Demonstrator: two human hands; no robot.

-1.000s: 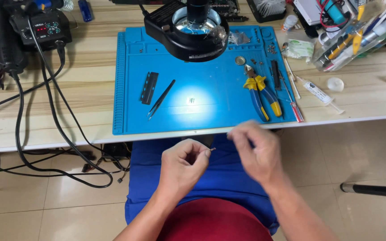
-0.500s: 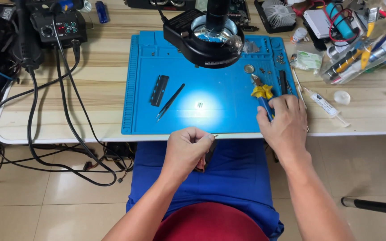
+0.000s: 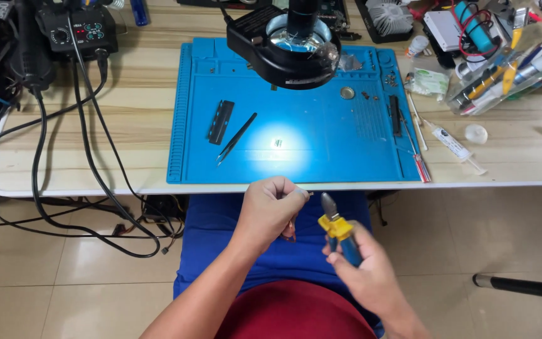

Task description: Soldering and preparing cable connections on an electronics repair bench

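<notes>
While my left hand (image 3: pixel 271 210) pinches a thin copper wire (image 3: pixel 292 227) between curled fingers, my right hand (image 3: pixel 368 273) grips yellow-handled side cutters (image 3: pixel 335 227), jaws pointing up just beside it.

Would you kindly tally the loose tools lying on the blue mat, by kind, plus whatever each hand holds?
Black tweezers: 1
Black ridged strip: 1
Yellow-handled cutters, in the right hand: 1
Thin wire piece, pinched by the left hand: 1
Total: 4
</notes>
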